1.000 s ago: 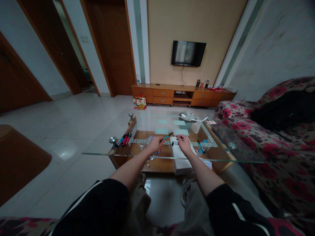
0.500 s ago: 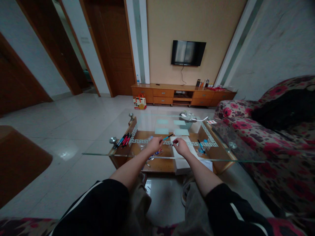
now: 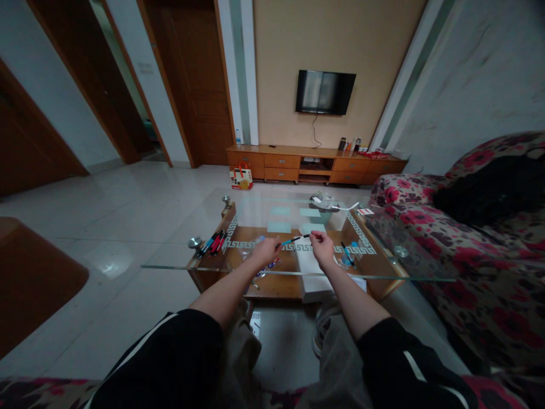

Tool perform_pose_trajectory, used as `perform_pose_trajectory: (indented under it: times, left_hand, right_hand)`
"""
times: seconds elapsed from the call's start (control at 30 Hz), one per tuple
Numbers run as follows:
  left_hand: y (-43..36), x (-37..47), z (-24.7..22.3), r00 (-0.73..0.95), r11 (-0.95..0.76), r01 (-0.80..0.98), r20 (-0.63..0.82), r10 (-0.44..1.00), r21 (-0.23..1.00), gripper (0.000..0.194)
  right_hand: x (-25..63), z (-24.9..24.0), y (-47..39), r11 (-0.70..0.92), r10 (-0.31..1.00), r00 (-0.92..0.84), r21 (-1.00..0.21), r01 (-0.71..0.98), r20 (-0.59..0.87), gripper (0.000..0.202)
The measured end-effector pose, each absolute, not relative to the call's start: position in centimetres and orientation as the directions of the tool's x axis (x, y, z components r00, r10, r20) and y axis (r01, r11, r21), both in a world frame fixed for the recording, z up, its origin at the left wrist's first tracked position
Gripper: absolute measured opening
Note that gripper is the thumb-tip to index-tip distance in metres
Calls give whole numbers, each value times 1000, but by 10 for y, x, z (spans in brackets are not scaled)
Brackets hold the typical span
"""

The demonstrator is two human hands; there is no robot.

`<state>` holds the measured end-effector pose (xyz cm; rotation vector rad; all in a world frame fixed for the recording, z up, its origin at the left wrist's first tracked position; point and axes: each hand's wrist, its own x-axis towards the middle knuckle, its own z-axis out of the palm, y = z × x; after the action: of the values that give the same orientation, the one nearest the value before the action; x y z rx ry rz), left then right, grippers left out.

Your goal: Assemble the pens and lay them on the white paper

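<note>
My left hand [image 3: 267,250] is closed round a slim blue pen [image 3: 289,241], which points right, its dark end toward my other hand. At that end my right hand [image 3: 322,247] pinches a small black pen cap [image 3: 307,235] between thumb and fingertips. Whether cap and pen are joined or just apart is too small to tell. Both hands are above the glass coffee table [image 3: 170,250]. Left of them lies a pile of blue, red and black pens [image 3: 213,243]. To the right, a dark pen [image 3: 347,254] lies by a small blue object [image 3: 346,259].
Below the glass, a white box [image 3: 315,284] and small wrapped items [image 3: 272,264] are on the wooden shelf. A basket [image 3: 326,211] with plastic stands at the table's far side. A flowered sofa [image 3: 409,227] is at right, and a paper bag [image 3: 241,177] stands by the TV cabinet [image 3: 281,162].
My right hand has moved right and slightly up, from below the pen's tip to its far end. The left hand has barely moved and keeps the pen.
</note>
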<state>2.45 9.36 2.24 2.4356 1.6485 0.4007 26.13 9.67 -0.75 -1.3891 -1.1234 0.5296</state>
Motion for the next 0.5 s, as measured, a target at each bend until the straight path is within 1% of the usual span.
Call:
perform_pose_trajectory:
  times: [0.23, 0.5]
  left_hand:
    - [92, 25, 26, 338, -356, 881, 112, 935, 313, 25]
    - [94, 22, 22, 355, -377, 889, 129, 926, 259, 25]
  right_hand:
    - [256, -4, 94, 194, 870, 385, -931, 309, 309, 37]
    - [254, -10, 99, 184, 890, 362, -945, 270, 277, 39]
